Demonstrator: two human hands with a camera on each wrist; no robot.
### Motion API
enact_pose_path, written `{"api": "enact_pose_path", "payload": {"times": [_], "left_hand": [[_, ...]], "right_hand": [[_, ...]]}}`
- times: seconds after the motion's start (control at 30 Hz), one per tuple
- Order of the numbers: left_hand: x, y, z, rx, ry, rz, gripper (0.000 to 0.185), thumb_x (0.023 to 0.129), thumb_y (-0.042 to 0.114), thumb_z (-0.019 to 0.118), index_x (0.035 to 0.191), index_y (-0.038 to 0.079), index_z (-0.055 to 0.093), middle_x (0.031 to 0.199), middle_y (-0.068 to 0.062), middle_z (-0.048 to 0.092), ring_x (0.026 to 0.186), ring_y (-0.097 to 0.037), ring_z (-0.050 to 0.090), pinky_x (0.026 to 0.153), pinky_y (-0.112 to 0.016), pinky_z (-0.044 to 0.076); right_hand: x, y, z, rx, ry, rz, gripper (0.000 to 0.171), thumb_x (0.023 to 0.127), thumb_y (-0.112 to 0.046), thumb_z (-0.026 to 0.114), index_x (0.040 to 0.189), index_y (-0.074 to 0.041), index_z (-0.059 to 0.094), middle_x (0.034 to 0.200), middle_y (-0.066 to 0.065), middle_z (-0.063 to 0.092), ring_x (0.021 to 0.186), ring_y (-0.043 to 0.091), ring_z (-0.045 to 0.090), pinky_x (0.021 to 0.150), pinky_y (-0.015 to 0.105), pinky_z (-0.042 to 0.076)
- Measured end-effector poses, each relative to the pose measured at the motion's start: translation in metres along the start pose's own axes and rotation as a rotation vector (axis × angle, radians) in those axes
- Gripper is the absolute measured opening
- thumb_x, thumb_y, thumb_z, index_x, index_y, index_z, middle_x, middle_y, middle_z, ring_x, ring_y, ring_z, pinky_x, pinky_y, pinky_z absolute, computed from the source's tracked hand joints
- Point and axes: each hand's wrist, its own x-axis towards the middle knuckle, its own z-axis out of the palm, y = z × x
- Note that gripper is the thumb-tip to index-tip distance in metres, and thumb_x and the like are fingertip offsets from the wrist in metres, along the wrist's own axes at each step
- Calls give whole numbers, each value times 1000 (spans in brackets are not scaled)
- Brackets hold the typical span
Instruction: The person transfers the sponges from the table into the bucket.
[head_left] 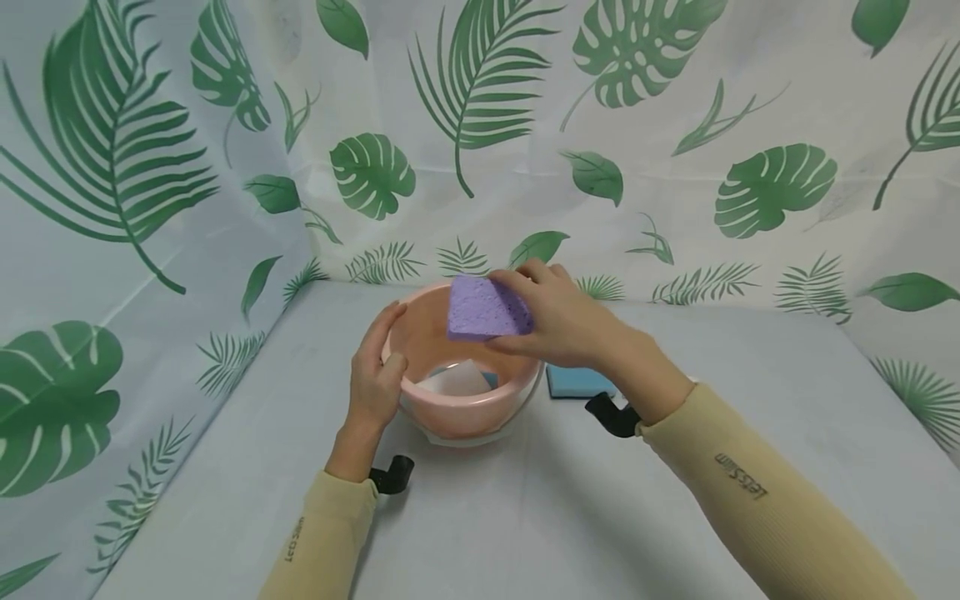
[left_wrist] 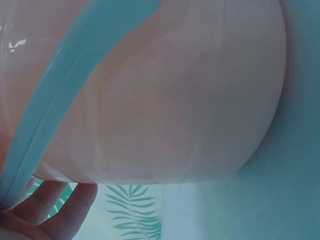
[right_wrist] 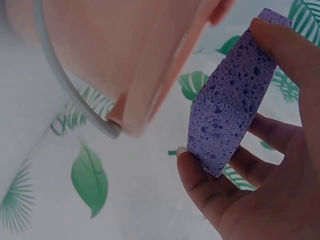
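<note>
"Over the pink bucket (head_left: pixel 459 403), what's held?"

"A purple sponge (head_left: pixel 480 308), pinched by the right hand (head_left: pixel 564 318), thumb below and fingers above, its broad face showing in the head view."

"Which way does it point?"

"Its free edge points left across the bucket's mouth; its longest axis, partly covered, I can't tell."

"The left hand (head_left: pixel 377 371)?"

"Fingers gripping the bucket's left rim. Right of the bucket lies a blue block (head_left: pixel 576 382)."

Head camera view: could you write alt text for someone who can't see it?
A person's right hand holds a purple sponge above a pink bucket that the left hand grips. Inside lie a white piece and a blue piece; a blue block rests on the table nearby.
</note>
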Motion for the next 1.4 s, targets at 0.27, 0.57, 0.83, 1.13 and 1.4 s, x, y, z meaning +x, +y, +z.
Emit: {"api": "enact_pose_path", "payload": {"times": [0.27, 0.57, 0.83, 1.13, 1.4], "left_hand": [[1, -1, 2, -8, 1, 9, 67, 78, 1, 41, 144, 1, 53, 150, -14, 48, 143, -24, 37, 116, -49, 27], [1, 0, 2, -10, 3, 7, 68, 77, 2, 40, 144, 1, 53, 150, -15, 49, 143, -24, 38, 116, -49, 28], [1, -1, 2, -4, 2, 11, 67, 78, 2, 40, 144, 1, 54, 150, -15, 48, 143, -24, 38, 115, -49, 29], [1, -2, 1, -6, -6, 8, 67, 79, 3, 39, 145, 4, 53, 151, -14, 48, 143, -21, 37, 112, -50, 32], [1, -3, 0, -1, -9, 6, 67, 80, 3, 38, 145, 4, 53, 151, -15, 47, 143, -20, 37, 113, -49, 31]], "right_hand": [[7, -4, 5, 23, -39, 9, 85, 83, -42, 80, 155, -17, 42, 148, 15, 41, 132, 37, 35, 101, 54, 44], [16, -9, 9, 13, -72, 4, 85, 82, -45, 81, 154, -19, 43, 145, 13, 44, 132, 34, 37, 102, 52, 44], [19, -10, 11, 9, -73, 1, 85, 82, -46, 80, 154, -19, 43, 146, 13, 44, 130, 33, 39, 101, 52, 44], [19, -10, 11, 25, -109, 20, 87, 82, -51, 79, 155, -22, 41, 147, 11, 41, 133, 33, 36, 96, 54, 48], [17, -8, 9, 41, -111, 11, 83, 84, -53, 75, 154, -25, 42, 146, 10, 41, 131, 33, 37, 94, 56, 49]]}}
